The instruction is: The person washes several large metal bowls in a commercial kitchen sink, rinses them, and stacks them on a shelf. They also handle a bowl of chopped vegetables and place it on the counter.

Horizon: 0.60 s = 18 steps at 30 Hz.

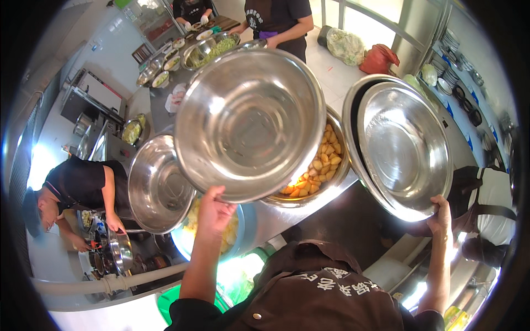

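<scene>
My left hand (216, 213) grips the near rim of a large stainless steel basin (252, 124), which is tilted towards me and holds no food. On the right, my right hand (439, 217) has hold of the rim of a smaller steel basin (403, 140), nested against a larger steel basin (351, 120). Behind the left-hand basin, partly hidden, stands a steel bowl (345, 169) of cut orange-yellow chunks (327, 155). Another steel basin (159, 186) sits to the left, overlapping a light blue tub (242, 231) of pale yellow pieces (227, 233).
A steel worktable (269, 223) runs ahead, with bowls of chopped greens (219, 51) at its far end. One co-worker (83, 182) bends over at left; another (277, 25) stands beyond the table. A shelf of dishes (468, 82) lines the right. A red bag (379, 58) rests on the floor.
</scene>
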Available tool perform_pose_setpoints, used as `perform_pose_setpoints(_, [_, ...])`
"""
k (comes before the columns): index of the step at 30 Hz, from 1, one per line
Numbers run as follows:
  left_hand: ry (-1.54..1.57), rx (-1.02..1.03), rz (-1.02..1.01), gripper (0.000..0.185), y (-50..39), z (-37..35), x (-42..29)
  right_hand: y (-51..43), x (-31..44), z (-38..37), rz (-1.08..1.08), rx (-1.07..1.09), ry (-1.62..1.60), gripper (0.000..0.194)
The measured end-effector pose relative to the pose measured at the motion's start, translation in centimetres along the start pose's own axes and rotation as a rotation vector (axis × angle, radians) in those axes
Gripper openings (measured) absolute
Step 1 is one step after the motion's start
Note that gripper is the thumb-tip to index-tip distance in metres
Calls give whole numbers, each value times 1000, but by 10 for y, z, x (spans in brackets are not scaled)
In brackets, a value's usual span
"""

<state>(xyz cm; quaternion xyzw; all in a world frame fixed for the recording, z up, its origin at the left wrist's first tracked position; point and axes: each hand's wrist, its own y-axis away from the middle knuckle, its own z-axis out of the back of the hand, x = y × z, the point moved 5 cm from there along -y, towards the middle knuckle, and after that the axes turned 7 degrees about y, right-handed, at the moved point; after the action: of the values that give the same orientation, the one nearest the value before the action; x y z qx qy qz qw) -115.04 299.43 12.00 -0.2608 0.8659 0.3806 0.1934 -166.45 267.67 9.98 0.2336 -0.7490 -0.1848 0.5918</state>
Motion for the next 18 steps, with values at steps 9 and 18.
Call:
perform_pose_setpoints(9, [-246,169,84,20,-65,27,66,-8,9,51,-51,-190,189,12])
perform_pose_setpoints(18, [-269,142,250,15,-116,101,46,-87,84,21,151,85,-363,6])
